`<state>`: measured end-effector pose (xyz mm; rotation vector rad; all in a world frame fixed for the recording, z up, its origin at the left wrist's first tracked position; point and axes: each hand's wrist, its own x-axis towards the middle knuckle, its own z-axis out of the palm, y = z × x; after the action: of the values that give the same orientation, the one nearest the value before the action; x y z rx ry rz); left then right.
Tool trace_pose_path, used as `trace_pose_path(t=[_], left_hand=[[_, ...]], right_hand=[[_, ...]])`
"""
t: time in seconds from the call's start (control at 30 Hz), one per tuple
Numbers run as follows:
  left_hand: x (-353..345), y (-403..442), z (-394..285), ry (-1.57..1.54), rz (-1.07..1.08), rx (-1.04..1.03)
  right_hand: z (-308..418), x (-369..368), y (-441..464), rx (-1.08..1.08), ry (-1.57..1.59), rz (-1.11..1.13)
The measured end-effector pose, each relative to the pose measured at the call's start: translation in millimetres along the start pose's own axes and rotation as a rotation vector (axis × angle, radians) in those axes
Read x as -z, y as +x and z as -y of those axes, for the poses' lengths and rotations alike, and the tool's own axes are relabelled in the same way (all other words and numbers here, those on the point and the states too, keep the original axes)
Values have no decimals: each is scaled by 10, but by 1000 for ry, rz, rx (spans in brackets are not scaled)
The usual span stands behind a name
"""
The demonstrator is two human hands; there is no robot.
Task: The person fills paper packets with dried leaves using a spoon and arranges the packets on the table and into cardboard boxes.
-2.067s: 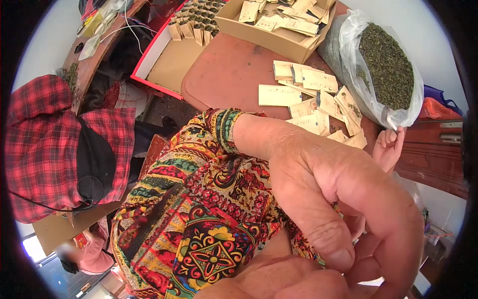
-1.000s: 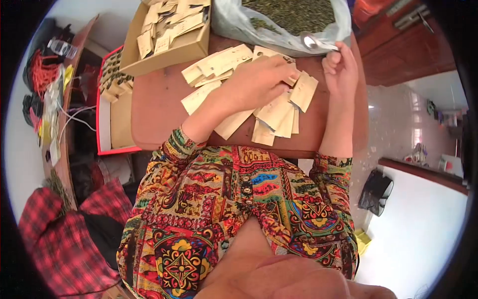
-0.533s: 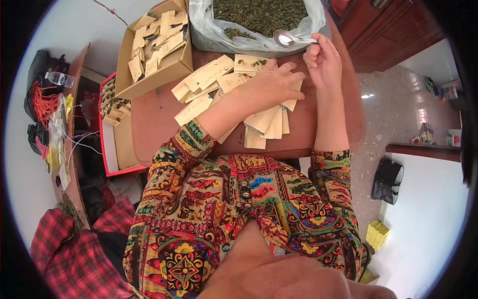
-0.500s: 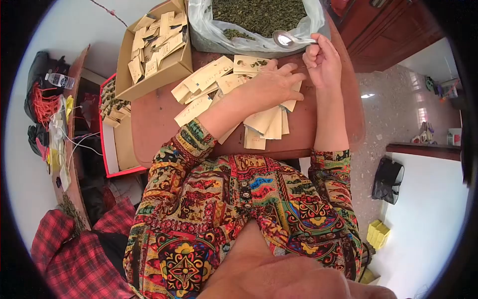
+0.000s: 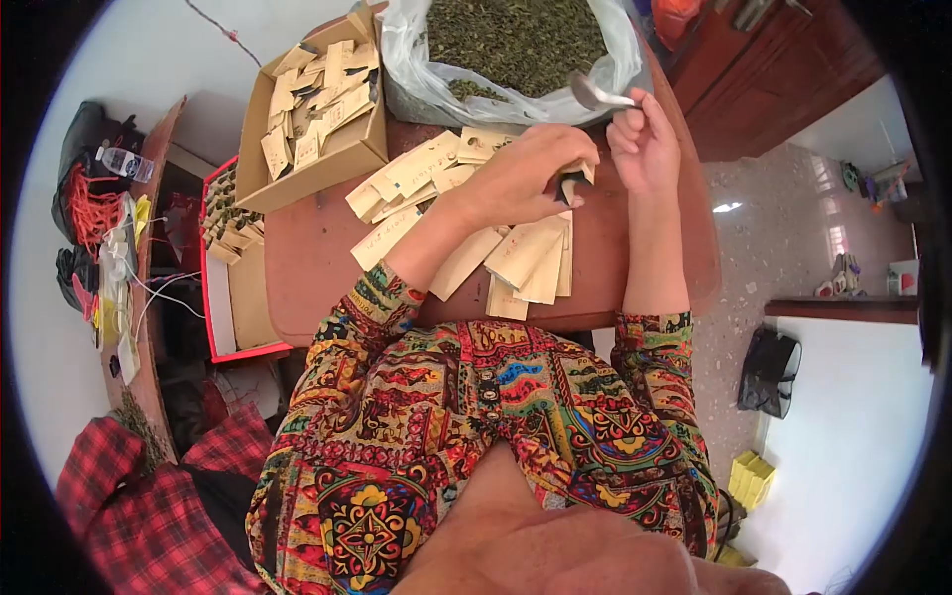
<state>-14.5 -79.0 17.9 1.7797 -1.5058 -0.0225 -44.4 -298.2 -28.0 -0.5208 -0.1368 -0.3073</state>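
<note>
My left hand [image 5: 531,171] is closed around a small paper packet [image 5: 572,186] over the table. The packet's mouth gapes and shows a dark lining. In my right hand [image 5: 645,144] is the handle of a metal spoon [image 5: 592,95], its bowl pointing left at the bag's near edge. Dried leaves [image 5: 516,45] fill a large clear plastic bag [image 5: 622,59] beyond my hands. Several tan packets [image 5: 526,260] lie overlapping under and in front of my left forearm. Whether the spoon carries anything I cannot make out.
A cardboard box [image 5: 256,190] full of packets stands at the table's left. Lower beside it sits a red-edged box [image 5: 238,349] with more packets. The reddish-brown table [image 5: 645,297] ends near my body. A shelf [image 5: 149,248] with cords stands further left.
My left hand has risen from the pile with a packet, now gaping open. My right hand and the spoon have shifted slightly, and the spoon's bowl has turned.
</note>
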Motion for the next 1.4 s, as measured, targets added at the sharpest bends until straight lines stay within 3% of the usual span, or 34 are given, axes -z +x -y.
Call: trace_pose_path(t=[0.13, 0.27, 0.4, 0.5, 0.6, 0.83, 1.13, 1.4], left_hand=[[71, -202, -21, -243, -355, 76], [118, -416, 105, -283, -459, 114], [209, -577, -10, -262, -441, 426], [253, -628, 44, 119, -448, 395], [281, -649, 15, 240, -461, 454], [326, -684, 4, 321, -460, 541], [327, -749, 74, 447, -492, 543], [376, -744, 61, 297, -526, 543]], right_hand=[[50, 15, -9, -67, 105, 55], [18, -62, -17, -104, 69, 115], [-32, -297, -51, -90, -100, 113], [-62, -593, -89, -42, -303, 158], [-41, -811, -103, 4, -537, 179], [-35, -1385, -188, 13, -1018, 89], [-144, -1716, -126, 75, -1237, 239], [-316, -1755, -36, 81, -1481, 350]])
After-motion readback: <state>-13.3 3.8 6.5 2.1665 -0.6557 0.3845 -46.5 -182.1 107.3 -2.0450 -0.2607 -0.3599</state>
